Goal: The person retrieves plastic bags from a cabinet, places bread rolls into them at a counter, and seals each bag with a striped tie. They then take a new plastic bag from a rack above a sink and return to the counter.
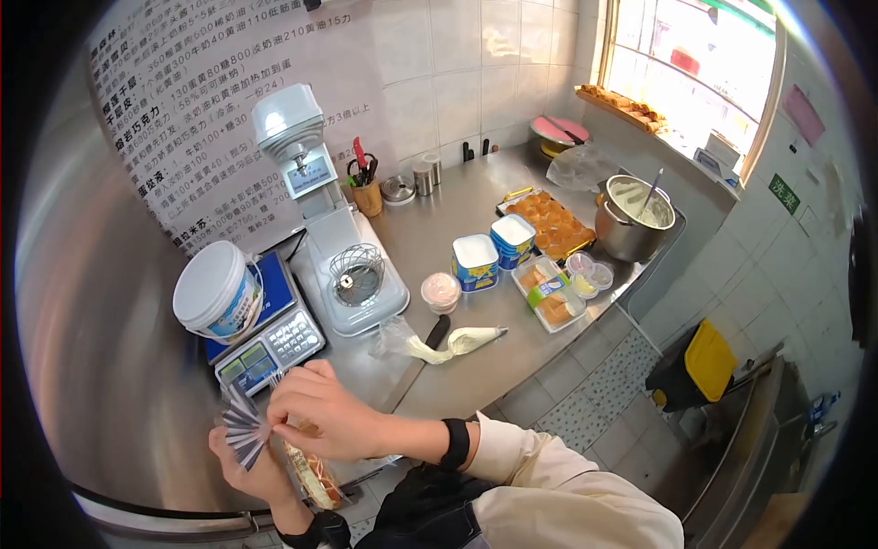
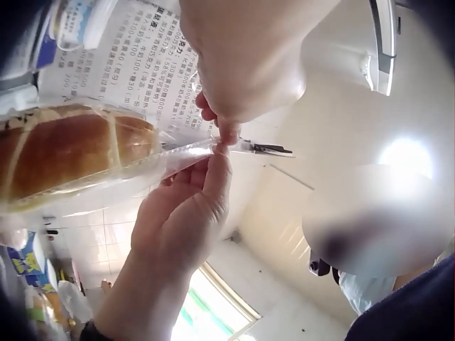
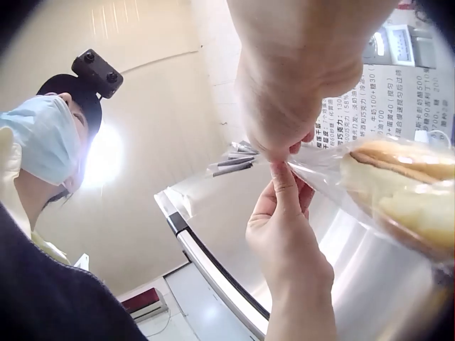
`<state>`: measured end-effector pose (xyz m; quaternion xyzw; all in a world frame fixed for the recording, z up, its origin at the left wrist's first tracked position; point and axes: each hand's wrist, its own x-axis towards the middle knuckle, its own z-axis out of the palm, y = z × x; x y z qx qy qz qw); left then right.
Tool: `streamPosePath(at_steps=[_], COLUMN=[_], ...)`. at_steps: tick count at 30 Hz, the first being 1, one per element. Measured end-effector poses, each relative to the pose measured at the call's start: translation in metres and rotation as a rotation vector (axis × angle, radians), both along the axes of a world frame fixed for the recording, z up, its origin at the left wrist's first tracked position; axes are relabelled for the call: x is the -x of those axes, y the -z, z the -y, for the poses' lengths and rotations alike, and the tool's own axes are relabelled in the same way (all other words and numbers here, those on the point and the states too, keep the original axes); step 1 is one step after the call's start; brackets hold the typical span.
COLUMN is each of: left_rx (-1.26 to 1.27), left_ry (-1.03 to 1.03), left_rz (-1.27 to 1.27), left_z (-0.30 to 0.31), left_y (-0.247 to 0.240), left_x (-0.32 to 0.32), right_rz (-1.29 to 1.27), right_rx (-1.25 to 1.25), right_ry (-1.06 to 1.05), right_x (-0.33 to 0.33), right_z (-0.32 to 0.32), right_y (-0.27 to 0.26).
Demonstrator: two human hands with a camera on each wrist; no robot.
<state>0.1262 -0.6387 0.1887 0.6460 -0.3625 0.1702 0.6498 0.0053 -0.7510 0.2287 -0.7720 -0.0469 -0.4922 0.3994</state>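
Note:
A long bread roll (image 2: 78, 145) with pale drizzled lines lies inside a clear plastic bag (image 2: 181, 160); creamy filling shows along its split in the right wrist view. Above the roll the bag's neck is gathered, and its pleated top (image 1: 243, 428) fans out with grey stripes. My left hand (image 1: 254, 465) pinches the gathered neck from below and left in the head view. Thumb and fingers of my right hand (image 1: 320, 414) pinch the same neck, right against the left fingertips. The roll (image 1: 317, 480) hangs below both hands, partly covered by the right forearm.
Just beyond my hands stand a digital scale (image 1: 274, 352) bearing a white bucket (image 1: 212, 288), and a stand mixer (image 1: 352, 256). A filled piping bag (image 1: 471, 340) and a knife (image 1: 425, 352) lie on the steel counter. Farther back are tubs, a tray of buns (image 1: 549, 224) and a metal pot (image 1: 631, 229).

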Motion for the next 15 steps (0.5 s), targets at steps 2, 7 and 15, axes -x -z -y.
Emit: streamPosePath(at_steps=[2,7,15], left_rx=[0.002,-0.209,-0.362], left_ry=[0.002,0.035,0.100], left_rz=[0.020,0.344,0.588], left_z=[-0.004,-0.011,-0.016], left_y=[-0.003,-0.019,-0.018], left_x=[0.007,0.018,0.005], right_rz=[0.018,-0.062,-0.160], right_rx=[0.043,0.194,-0.421], right_ry=[0.090,0.052,-0.237], right_x=[0.002,0.006,0.005], right_z=[0.000,0.007,-0.006], right_y=[-0.003,-0.004,-0.002])
